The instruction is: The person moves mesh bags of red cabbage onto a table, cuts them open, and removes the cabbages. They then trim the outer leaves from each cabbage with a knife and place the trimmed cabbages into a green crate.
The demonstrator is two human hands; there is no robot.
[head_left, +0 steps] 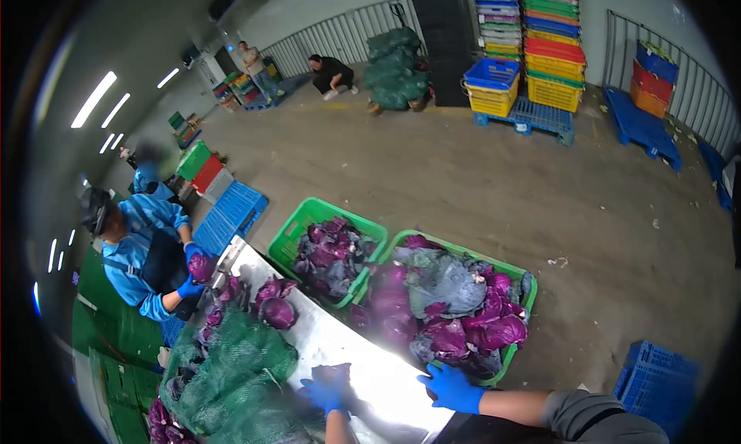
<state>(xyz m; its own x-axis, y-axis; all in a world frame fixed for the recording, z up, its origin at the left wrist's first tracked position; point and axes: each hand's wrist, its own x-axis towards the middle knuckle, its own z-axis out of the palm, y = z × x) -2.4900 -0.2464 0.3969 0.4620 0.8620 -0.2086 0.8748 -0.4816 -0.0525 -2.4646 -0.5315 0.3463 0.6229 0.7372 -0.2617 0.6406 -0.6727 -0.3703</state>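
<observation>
My left hand [327,395], in a blue glove, is on the metal table [340,347], its fingers around the near side of a dark purple red cabbage [333,372]; the hand is slightly smeared. My right hand [454,388], also gloved in blue, has its fingers apart at the table's right edge, beside a green crate [532,296] of red cabbages and loose outer leaves. Blurred purple cabbages [392,309] show at that crate's left side. A green mesh bag [239,374] with red cabbages lies left of my left hand. More red cabbages [278,313] rest farther up the table.
A second green crate [312,205] of cabbages and leaves stands beyond the first. Across the table a co-worker [150,247] in blue holds a red cabbage [202,267]. Blue plastic pallets [231,212], stacked crates [552,50] and filled green bags [395,70] stand on the floor farther off.
</observation>
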